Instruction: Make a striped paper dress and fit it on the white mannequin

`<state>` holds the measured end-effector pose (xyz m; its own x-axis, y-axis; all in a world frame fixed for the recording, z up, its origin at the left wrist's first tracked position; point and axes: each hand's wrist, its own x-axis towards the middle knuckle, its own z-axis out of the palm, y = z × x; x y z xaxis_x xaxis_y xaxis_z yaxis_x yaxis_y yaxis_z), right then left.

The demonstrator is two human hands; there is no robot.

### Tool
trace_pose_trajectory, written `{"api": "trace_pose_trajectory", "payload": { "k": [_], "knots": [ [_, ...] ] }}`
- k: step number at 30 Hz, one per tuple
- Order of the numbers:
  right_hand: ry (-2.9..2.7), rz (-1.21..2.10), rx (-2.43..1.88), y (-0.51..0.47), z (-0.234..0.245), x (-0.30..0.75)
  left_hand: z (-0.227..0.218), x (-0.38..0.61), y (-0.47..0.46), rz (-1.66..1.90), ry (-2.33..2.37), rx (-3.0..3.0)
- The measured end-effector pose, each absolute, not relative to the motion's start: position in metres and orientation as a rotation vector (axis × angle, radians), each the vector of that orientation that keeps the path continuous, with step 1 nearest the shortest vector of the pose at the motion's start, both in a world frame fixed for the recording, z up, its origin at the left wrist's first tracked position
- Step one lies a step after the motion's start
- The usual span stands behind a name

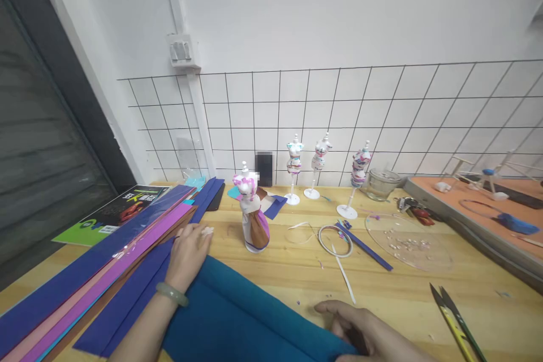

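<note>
My left hand (189, 251), with a green bangle on its wrist, lies palm down and open on the upper edge of a long teal paper roll (237, 317) that crosses the near table. Its fingertips reach the stack of coloured paper strips (97, 271) at the left. My right hand (365, 331) rests at the lower right on the roll's other end, fingers curled over the teal paper. A small mannequin (252, 209) dressed in white, brown and purple paper stands just beyond the left hand.
Three more dressed mini mannequins (320, 164) stand by the wire grid wall. A glass jar (382, 184), a clear plate (407, 240), a tape ring (335, 240), a purple strip (365, 246), yellow-black scissors (456, 325), an orange tray (475, 201) and a green book (114, 212) lie around.
</note>
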<state>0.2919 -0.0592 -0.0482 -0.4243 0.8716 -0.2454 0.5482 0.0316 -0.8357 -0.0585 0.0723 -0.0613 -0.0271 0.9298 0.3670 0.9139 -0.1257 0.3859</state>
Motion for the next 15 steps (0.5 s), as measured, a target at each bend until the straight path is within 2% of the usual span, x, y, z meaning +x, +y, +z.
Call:
{"api": "trace_pose_trajectory", "payload": {
  "k": [7, 15],
  "knots": [
    [-2.054, 1.087, -1.487, -0.054, -0.063, 0.297, -0.046, -0.011, 0.042, 0.538, 1.323, 2.403],
    [-2.203, 0.888, -1.45, -0.048, -0.056, 0.301, -0.052, -0.002, 0.037, 0.465, 1.256, 2.404]
  ]
}}
